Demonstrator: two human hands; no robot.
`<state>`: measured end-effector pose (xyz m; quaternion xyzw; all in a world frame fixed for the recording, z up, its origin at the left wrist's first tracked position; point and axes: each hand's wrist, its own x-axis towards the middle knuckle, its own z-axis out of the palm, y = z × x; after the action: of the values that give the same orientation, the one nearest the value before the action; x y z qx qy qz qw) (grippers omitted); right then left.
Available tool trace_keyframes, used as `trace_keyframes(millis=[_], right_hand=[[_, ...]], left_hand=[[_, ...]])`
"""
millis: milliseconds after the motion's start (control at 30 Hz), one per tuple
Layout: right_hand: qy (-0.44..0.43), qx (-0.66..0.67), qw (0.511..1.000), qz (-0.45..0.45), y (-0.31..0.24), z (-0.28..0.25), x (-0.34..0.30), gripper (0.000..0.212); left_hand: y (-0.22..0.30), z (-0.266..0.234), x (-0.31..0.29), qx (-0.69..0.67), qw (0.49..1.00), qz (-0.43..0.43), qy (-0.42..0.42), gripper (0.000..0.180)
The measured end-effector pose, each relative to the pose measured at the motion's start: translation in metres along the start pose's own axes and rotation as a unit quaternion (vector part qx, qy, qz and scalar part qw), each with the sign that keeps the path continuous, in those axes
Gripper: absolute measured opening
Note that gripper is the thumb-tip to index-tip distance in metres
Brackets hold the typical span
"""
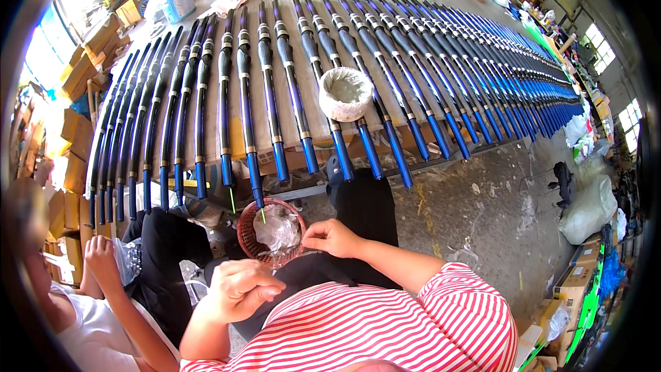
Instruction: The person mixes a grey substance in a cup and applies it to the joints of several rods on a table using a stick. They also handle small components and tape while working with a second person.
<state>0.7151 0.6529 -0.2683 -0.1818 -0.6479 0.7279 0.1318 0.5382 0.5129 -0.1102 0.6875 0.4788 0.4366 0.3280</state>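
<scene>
The long blue-and-black slender rods (399, 158) have a smooth, high-gloss lacquered look, with bands resembling shiny silvery metal, while the broad grey-brown flat table (454, 1) under them looks smooth and dull. The round white tub (344, 111) is covered in thin, wrinkled plastic, and the round red lattice-walled basket (245, 234) appears to be plastic, holding crumpled, shiny clear film (277, 227). The red-and-white striped shirt (385, 320) is soft matt cloth; the black trousers (372, 210) are matt fabric too. The brown boxes (582, 277) look like dull cardboard, and the grey floor (475, 200) like rough, scuffed concrete.
</scene>
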Motion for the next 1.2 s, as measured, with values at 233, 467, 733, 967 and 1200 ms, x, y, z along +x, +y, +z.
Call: trace_keyframes(millis=[233,467,733,967,1200], right_hand=[[0.099,-0.227,0.944,-0.218,-0.120,-0.002,-0.043,0.010],[0.364,-0.505,0.731,-0.280,-0.212,-0.075,-0.031,0.007],[0.367,-0.624,0.670,-0.164,-0.227,-0.105,-0.003,0.010],[0.344,-0.659,0.651,-0.151,-0.223,-0.108,0.006,0.011],[0.354,-0.668,0.647,-0.101,-0.217,-0.113,0.009,0.023]], left_hand=[[-0.046,0.018,-0.061,-0.127,0.970,-0.204,-0.032,0.027],[-0.135,0.037,-0.109,-0.195,0.897,-0.371,0.145,0.035],[-0.180,0.058,-0.161,-0.223,0.842,-0.456,0.180,0.028],[-0.181,0.060,-0.167,-0.224,0.836,-0.463,0.190,0.026],[-0.184,0.059,-0.166,-0.220,0.835,-0.468,0.189,0.025]])
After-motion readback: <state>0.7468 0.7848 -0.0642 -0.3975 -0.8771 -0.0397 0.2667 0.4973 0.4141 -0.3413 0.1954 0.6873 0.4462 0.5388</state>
